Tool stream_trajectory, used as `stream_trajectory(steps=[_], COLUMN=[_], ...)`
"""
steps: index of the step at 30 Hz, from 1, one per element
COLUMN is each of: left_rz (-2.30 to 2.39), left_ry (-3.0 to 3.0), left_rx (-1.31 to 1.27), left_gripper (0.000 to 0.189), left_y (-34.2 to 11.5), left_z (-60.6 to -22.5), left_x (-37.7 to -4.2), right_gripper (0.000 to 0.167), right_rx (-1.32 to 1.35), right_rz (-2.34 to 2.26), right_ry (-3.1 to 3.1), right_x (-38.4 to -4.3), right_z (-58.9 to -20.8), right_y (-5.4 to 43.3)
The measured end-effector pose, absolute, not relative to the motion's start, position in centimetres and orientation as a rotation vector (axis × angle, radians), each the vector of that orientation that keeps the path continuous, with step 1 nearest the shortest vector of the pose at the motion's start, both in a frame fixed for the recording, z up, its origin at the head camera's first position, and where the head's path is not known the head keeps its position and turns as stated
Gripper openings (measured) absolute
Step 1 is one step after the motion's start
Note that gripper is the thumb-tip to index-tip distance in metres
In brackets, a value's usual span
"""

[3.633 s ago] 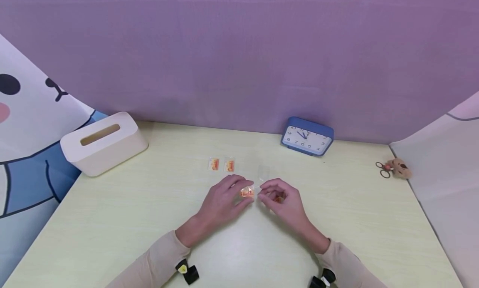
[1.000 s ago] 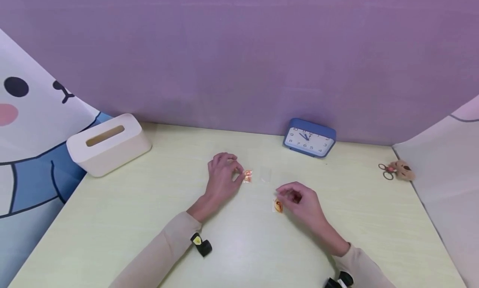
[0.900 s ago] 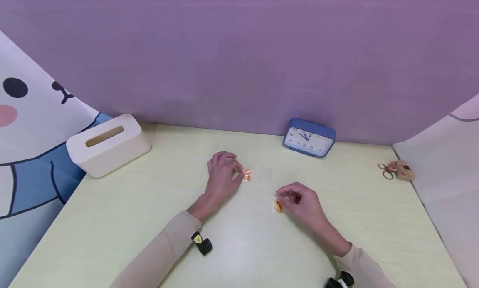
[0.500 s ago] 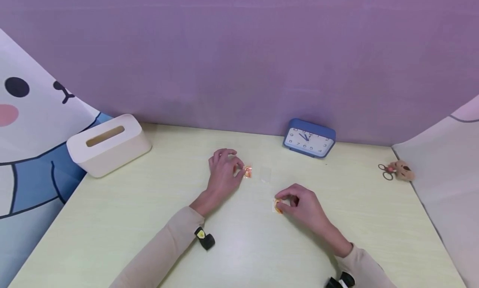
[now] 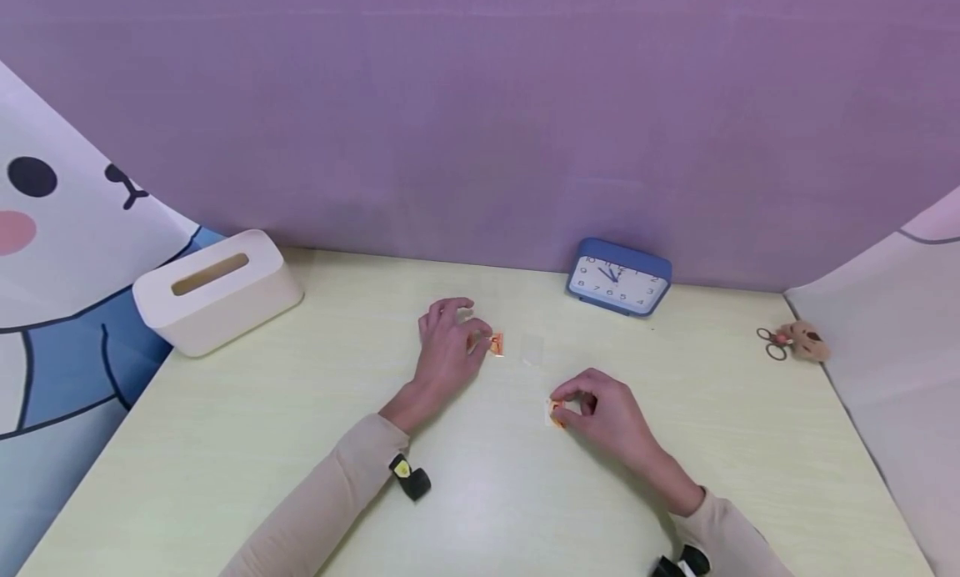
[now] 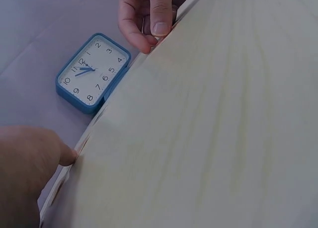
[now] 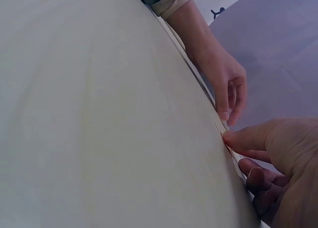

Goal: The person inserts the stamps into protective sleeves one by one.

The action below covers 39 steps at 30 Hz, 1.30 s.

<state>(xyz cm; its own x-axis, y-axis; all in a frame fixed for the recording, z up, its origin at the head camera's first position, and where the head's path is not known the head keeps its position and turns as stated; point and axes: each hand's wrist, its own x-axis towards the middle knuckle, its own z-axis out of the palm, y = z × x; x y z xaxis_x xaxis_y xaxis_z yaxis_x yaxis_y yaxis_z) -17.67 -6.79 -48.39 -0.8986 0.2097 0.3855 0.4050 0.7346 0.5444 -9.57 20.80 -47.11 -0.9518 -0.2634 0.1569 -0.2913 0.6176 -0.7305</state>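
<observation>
In the head view my left hand (image 5: 450, 343) pinches the left edge of a small flat orange-printed packet (image 5: 497, 343) on the table, between thumb and index finger. Nearer to me, my right hand (image 5: 611, 414) has thumb and index finger on a second small orange packet (image 5: 556, 412) in a clear sleeve, its right side covered by the fingers. A thin transparent sleeve (image 5: 532, 350) lies flat between the two hands. Both wrist views look along the tabletop, so the packets hardly show; the fingertips there touch down at the table surface.
A blue clock (image 5: 619, 278) stands at the back of the table. At the back left is a white tissue box (image 5: 217, 289); at the far right lie small scissors (image 5: 774, 343) beside a brown plush animal head (image 5: 807, 341). A purple cloth (image 5: 480, 127) hangs behind.
The hands have parted since the oldest frame; my left hand went up and left, my right slightly right. Over the last second the left packet moved slightly away, and my right thumb closed onto its packet.
</observation>
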Motion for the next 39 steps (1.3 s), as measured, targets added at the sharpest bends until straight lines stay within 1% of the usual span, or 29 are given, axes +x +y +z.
stream_trajectory(steps=[3,14,17,21,26,29,33,39], left_rz=[-0.925,-0.960,-0.974,-0.979,-0.968,-0.963,-0.955,-0.917], left_ry=[-2.635,-2.599,-2.585,-2.588,-2.614,-2.628,-2.644,-2.680], left_rx=[-0.495,-0.530,-0.551,-0.577,-0.593,-0.600,-0.619,-0.647], left_gripper=[0.006,0.007,0.004,0.007,0.003,0.006,0.014,0.022], left_y=[-6.8,-6.4,-6.1,-5.7,-5.4,-5.3,-5.1,-4.3], left_z=[-48.4,-48.3,-48.2,-47.9,-47.8,-47.9,-47.8,-47.8], left_x=[-17.6,-17.4,-17.4,-17.3,-17.2,-17.2,-17.4,-17.5], right_gripper=[0.022,0.027,0.029,0.030,0.029,0.028,0.028,0.020], right_rx=[0.489,0.499,0.512,0.535,0.538,0.566,0.584,0.386], right_rz=[1.266,1.275,1.290,1.317,1.358,1.385,1.390,1.497], right_ry=[-2.784,-2.761,-2.740,-2.711,-2.687,-2.647,-2.605,-2.608], right_x=[-9.6,-9.6,-9.5,-9.5,-9.5,-9.5,-9.6,-9.5], right_z=[-47.2,-47.5,-47.6,-47.7,-47.9,-47.8,-47.7,-47.7], right_y=[20.8,20.8,20.8,20.8,20.7,20.7,20.7,20.7])
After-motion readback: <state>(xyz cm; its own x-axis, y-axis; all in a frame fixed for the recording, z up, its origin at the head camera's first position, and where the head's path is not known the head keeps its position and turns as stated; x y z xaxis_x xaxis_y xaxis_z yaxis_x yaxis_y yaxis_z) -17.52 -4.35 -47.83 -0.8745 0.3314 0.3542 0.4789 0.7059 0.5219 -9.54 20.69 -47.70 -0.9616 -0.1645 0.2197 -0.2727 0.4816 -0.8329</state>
